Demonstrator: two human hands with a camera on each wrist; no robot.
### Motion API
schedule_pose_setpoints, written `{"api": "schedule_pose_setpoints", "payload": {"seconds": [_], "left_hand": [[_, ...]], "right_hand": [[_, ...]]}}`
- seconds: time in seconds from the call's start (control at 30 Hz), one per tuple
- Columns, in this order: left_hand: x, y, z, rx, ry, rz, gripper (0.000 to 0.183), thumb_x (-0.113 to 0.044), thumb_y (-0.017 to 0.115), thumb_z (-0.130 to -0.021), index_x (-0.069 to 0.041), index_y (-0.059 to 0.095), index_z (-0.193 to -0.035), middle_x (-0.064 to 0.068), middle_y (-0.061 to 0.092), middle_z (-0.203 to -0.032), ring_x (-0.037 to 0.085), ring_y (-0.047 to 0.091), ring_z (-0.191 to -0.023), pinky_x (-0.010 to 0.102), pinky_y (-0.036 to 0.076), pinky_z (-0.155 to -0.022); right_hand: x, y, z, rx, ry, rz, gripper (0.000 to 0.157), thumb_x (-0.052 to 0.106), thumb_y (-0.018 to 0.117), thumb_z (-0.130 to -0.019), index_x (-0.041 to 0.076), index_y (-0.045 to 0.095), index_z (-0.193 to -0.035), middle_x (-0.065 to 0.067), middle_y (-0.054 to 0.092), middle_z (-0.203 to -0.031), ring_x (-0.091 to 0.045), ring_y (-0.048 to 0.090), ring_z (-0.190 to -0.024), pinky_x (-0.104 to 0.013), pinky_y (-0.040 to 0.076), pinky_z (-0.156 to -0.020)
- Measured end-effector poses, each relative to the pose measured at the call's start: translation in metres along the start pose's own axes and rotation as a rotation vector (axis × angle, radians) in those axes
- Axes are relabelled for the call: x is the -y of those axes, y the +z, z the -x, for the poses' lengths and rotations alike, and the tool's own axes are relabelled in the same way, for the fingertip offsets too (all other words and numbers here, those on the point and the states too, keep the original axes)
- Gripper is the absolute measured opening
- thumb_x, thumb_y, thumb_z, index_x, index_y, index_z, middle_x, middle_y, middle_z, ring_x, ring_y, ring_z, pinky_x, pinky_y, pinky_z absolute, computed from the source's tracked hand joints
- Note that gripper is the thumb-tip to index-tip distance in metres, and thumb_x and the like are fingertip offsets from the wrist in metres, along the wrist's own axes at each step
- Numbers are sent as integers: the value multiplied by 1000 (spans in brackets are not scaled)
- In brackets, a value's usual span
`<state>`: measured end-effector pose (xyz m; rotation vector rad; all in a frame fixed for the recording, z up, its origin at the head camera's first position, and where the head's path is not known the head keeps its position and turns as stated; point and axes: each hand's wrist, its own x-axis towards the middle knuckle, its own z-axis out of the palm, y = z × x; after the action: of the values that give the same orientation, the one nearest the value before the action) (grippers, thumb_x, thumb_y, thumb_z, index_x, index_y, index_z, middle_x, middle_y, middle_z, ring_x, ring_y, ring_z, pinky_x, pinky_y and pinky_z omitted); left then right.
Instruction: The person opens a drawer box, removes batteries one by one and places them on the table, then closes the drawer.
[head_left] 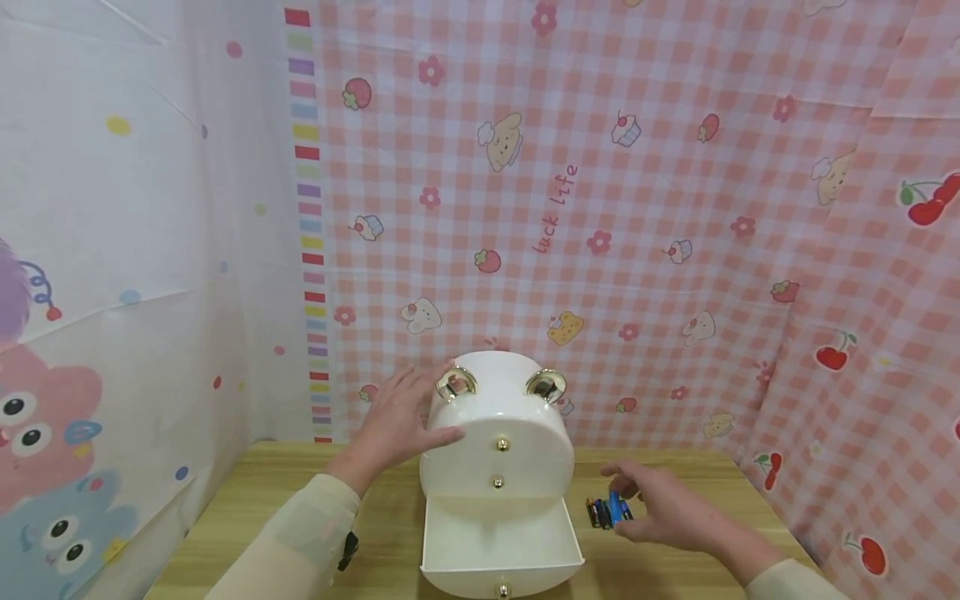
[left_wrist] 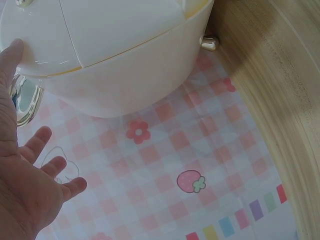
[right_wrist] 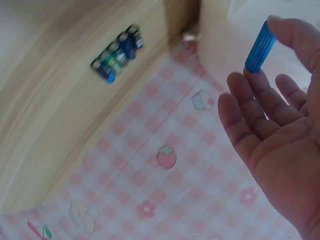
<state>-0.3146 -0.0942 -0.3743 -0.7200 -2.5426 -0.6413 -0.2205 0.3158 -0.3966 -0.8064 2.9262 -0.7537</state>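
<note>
A white drawer box [head_left: 501,400] with two gold-rimmed rings on top stands on the table. Its bottom drawer [head_left: 501,533] is pulled out toward me, while the drawer fronts above it sit closed. My left hand [head_left: 397,421] steadies the box at its upper left side, thumb touching the front and fingers loosely spread. Between thumb and fingertip, my right hand [head_left: 667,508] pinches a blue battery [right_wrist: 260,47], held to the right of the box. Several more batteries [right_wrist: 117,54] lie side by side in a row on the table beneath that hand.
The wooden table [head_left: 390,533] has a rounded edge near the wall. Behind it hangs a pink checked cloth [head_left: 637,292], with a white patterned curtain [head_left: 150,250] on the left. A small dark object [head_left: 348,550] shows beside my left sleeve.
</note>
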Motion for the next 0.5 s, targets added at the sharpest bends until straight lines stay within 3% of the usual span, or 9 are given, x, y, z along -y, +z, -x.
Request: {"api": "schedule_pose_setpoints", "payload": {"seconds": [0.3, 0.5], "left_hand": [[0, 0, 0, 6, -7, 6, 100, -58, 86, -83, -28, 39, -167, 8, 60, -158, 44, 42, -155, 65, 28, -131], [1, 0, 0, 9, -11, 4, 101, -58, 86, -83, -29, 39, -167, 9, 60, -158, 45, 42, -155, 65, 28, -131]], "right_hand": [[-37, -4, 0, -10, 105, 165, 68, 14, 91, -81, 3, 61, -140, -10, 76, -118, -28, 73, -104, -40, 65, -81], [-62, -6, 1, -6, 145, 182, 67, 7, 91, -80, 2, 60, -139, -14, 76, -117, -29, 75, -99, -40, 66, -77]]}}
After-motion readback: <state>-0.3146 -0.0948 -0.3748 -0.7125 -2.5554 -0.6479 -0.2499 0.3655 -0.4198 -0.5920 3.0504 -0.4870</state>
